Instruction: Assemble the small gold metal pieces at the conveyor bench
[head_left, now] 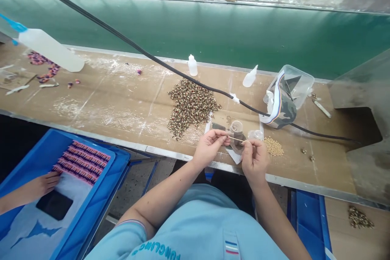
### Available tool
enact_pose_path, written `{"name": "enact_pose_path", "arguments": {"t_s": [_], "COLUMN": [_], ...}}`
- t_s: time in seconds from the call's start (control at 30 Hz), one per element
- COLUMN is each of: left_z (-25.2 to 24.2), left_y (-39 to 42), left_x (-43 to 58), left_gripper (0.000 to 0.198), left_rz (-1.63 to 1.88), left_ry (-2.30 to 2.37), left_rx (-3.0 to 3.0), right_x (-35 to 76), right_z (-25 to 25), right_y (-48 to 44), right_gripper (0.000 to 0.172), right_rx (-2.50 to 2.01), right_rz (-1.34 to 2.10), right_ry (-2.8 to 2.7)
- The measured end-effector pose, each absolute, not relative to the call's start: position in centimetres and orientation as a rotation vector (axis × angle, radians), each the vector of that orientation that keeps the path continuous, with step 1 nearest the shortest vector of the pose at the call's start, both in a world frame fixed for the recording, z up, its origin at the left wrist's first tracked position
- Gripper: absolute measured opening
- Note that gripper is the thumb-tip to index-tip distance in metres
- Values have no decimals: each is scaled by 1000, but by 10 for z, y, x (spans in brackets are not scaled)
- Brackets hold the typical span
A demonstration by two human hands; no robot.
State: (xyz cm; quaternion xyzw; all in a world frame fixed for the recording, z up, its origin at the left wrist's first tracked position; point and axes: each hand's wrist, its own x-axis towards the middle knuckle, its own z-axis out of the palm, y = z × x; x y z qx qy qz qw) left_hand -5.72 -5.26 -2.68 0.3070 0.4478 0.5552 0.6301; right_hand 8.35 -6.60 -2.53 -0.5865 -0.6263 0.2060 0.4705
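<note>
My left hand (pixel 212 145) is closed in a pinch on a small dark piece too tiny to make out. My right hand (pixel 254 158) pinches a thin light stick (pixel 237 139), whose other end reaches the left fingertips. Beneath the hands lie a dark cloth (pixel 238 135) and a small clear cup (pixel 236 126); another clear cup (pixel 255 135) stands just behind my right hand. A large pile of small brown and gold pieces (pixel 191 107) lies beyond my left hand. Small beige beads (pixel 273 146) are heaped right of my right hand.
A black cable (pixel 134 44) crosses above the table (pixel 122 134). Two small white bottles (pixel 192 66) stand behind the pile. A camouflage pouch (pixel 283 109) leans on a clear container (pixel 300 85). At left are a large bottle (pixel 51 48) and another person's hand (pixel 47 183) over a blue bin (pixel 117 158).
</note>
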Motion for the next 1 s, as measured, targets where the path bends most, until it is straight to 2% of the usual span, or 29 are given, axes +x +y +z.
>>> {"name": "enact_pose_path", "arguments": {"t_s": [0.6, 0.83, 1.0], "left_z": [-26, -26, -25], "left_y": [-54, -53, -53], "left_x": [-58, -59, -59], "left_gripper": [26, 26, 26], "left_rz": [1247, 1244, 1233], "left_ry": [1039, 1029, 1024], "left_rx": [726, 721, 713], "right_x": [83, 81, 86], "right_z": [-25, -23, -19], "right_y": [-65, -64, -66], "right_gripper": [15, 15, 15], "right_rx": [-1442, -1405, -1428], "right_rz": [379, 203, 230], "right_ry": [-1615, -1671, -1639]}}
